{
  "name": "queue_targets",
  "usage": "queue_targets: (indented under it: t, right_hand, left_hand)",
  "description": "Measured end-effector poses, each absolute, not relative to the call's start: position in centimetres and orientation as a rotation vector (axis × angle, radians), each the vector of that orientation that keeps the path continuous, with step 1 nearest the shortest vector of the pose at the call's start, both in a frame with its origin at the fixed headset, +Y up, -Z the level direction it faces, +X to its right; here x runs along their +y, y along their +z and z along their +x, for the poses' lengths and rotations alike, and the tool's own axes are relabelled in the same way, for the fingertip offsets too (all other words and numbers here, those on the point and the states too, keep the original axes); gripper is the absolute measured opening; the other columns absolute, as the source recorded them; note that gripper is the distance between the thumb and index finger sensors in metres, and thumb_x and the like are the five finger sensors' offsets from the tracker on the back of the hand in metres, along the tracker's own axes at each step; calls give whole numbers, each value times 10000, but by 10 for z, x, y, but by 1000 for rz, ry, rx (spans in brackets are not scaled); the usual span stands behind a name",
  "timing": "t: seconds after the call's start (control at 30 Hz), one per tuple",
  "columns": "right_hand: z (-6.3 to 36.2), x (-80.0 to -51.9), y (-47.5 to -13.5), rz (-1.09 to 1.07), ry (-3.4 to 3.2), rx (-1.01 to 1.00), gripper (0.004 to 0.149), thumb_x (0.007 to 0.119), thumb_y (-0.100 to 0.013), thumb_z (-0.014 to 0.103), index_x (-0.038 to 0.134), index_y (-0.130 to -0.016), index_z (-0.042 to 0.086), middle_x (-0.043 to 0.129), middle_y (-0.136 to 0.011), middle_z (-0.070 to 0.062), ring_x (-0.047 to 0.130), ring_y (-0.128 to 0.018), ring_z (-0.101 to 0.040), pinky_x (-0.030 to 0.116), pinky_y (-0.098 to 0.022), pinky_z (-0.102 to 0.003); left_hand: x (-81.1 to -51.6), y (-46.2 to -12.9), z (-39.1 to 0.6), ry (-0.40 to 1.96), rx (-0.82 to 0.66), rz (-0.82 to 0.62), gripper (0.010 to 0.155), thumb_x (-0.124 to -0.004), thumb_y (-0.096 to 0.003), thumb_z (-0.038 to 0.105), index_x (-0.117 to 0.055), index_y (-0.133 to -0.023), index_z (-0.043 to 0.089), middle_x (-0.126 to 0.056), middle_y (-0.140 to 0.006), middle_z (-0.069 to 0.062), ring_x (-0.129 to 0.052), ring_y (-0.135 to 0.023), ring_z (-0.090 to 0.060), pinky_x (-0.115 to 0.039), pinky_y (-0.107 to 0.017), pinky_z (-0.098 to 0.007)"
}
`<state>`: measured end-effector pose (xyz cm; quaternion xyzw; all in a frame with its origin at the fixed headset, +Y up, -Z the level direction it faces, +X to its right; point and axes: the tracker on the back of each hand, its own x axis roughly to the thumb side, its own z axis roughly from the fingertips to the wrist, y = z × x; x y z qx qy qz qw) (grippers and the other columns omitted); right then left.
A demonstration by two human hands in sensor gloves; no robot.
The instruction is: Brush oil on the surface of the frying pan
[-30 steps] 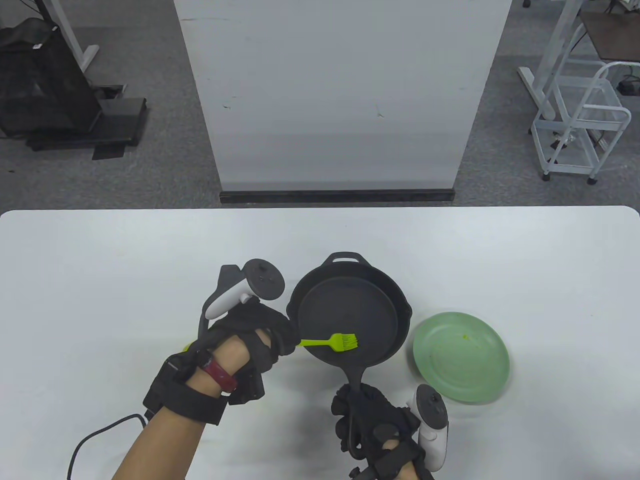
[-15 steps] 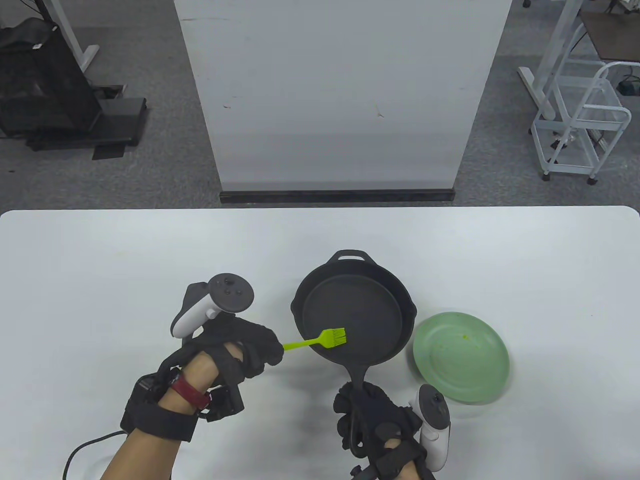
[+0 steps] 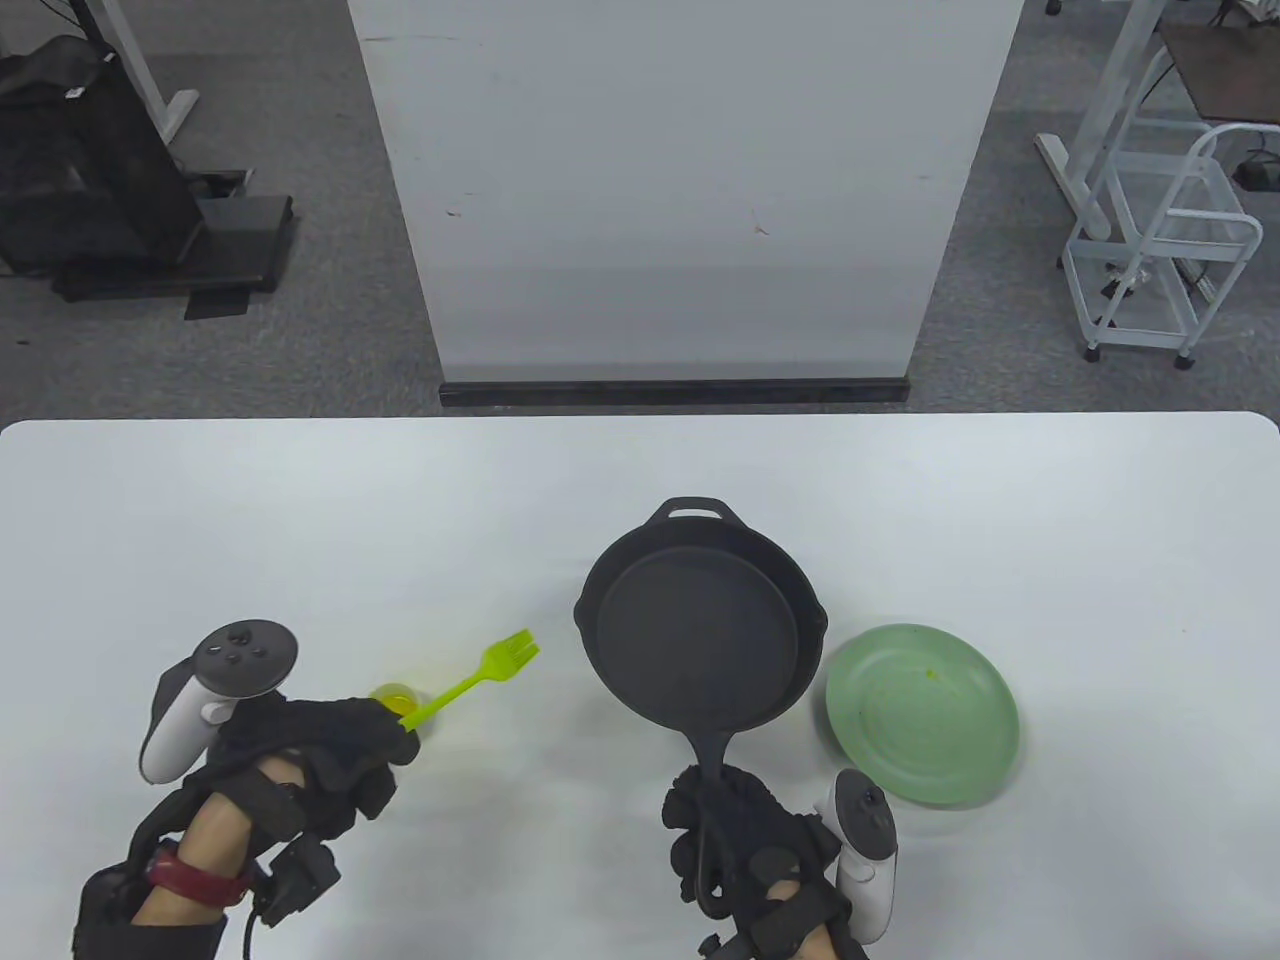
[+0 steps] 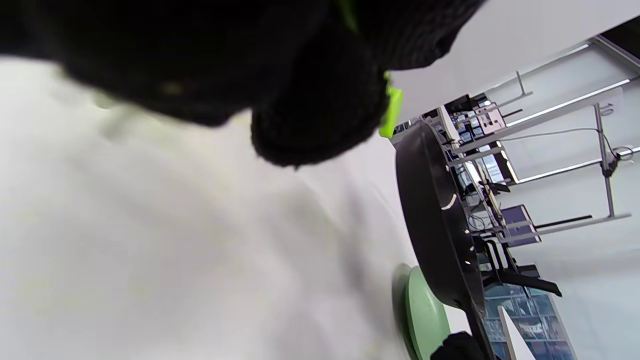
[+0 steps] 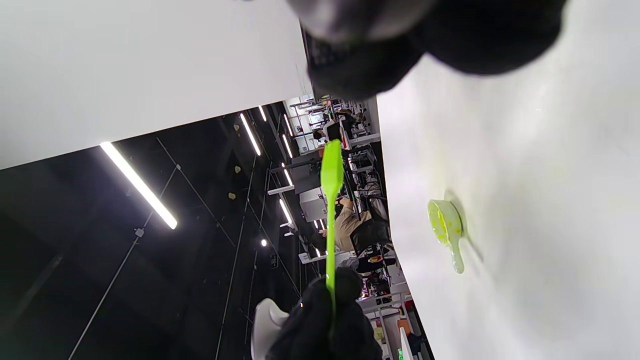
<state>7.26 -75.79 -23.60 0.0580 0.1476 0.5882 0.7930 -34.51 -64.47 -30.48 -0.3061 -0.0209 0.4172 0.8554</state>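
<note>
A black cast-iron frying pan (image 3: 700, 640) is at the table's middle. My right hand (image 3: 722, 812) grips its long handle at the near edge. In the left wrist view the pan (image 4: 434, 225) shows edge-on and tilted. My left hand (image 3: 380, 745) grips the handle of a lime-green silicone brush (image 3: 500, 665), whose bristles point up-right, left of the pan and clear of it. A small yellow oil cup (image 3: 390, 696) stands on the table just beyond the left fingers, under the brush handle. The right wrist view shows the brush (image 5: 331, 200) and the cup (image 5: 445, 225).
A light green plate (image 3: 920, 715) lies right of the pan, close to its rim and to my right hand. It also shows in the left wrist view (image 4: 425, 320). The white table (image 3: 300, 520) runs wide behind and to the left.
My left hand has drawn the brush out of the pan and moved left and nearer, to above the oil cup, which now shows. The right hand and pan have barely moved.
</note>
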Motion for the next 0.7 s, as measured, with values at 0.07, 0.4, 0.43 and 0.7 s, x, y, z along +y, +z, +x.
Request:
queue_targets:
  t: [0.07,0.4,0.43,0.7]
  right_hand:
    - [73,-758,-236,127,1267,317,548,611,-488,367,520,-855,-29,697,-745,-245,913,-348,-166,856,-194,-266]
    - [73,-760,-236,108,1262,312,547,613,-487,366,522,-855,-29,699,-743,-246,914,-346,-169,855,-192,-268]
    - [73,-760,-236,106,1262,311,547,613,-487,366,522,-854,-30,698,-744,-246,914,-346,-168,856,-191,-268]
    - [75,-759,-237,111,1258,305,548,610,-489,368,519,-856,-28,697,-746,-244,914,-350,-166,856,-195,-266]
  left_hand:
    - [-650,-298,-363,872,-13,-646,482,-676,-482,398,-740,-835,77,-985,-422,31,-944,-118,-199,-859,-149,-420]
    - [-688,-279,-428,998,183,-621,483,-656,-485,409,-741,-836,88,-962,-382,58,-924,-104,-176,-854,-138,-403]
    - [-690,-279,-429,1009,188,-621,483,-655,-486,410,-741,-836,88,-962,-381,66,-924,-103,-175,-855,-137,-402]
    - [-700,-287,-426,955,261,-650,483,-654,-488,412,-747,-835,89,-962,-375,69,-923,-98,-171,-855,-133,-399]
